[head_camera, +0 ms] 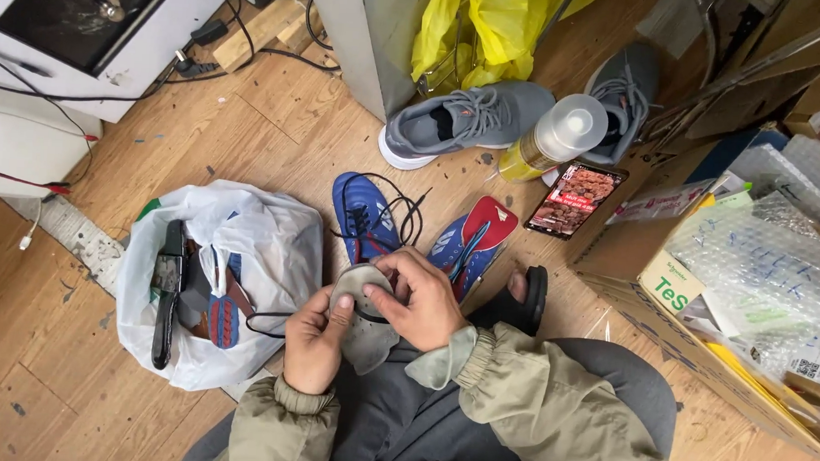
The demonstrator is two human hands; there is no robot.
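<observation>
Grey insole (367,336) sits over the lap, gripped by both hands: left hand (315,340) pinches its left edge, right hand (420,301) clamps the top. Blue shoe (366,217) on the floor just beyond, white plastic bag (260,241) to the left.

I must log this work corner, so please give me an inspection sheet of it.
Surface: scuffed wooden plank floor.
Job's things: grey worn shoe insole; blue laced sports shoe.
Clutter: white plastic bag of shoe parts, grey sneaker, yellow spray can, smartphone, cardboard box with bubble wrap.
Grippers: left hand and right hand both grip the insole.
Cables: black cables.
Surroundings: white appliance, yellow plastic bag.
</observation>
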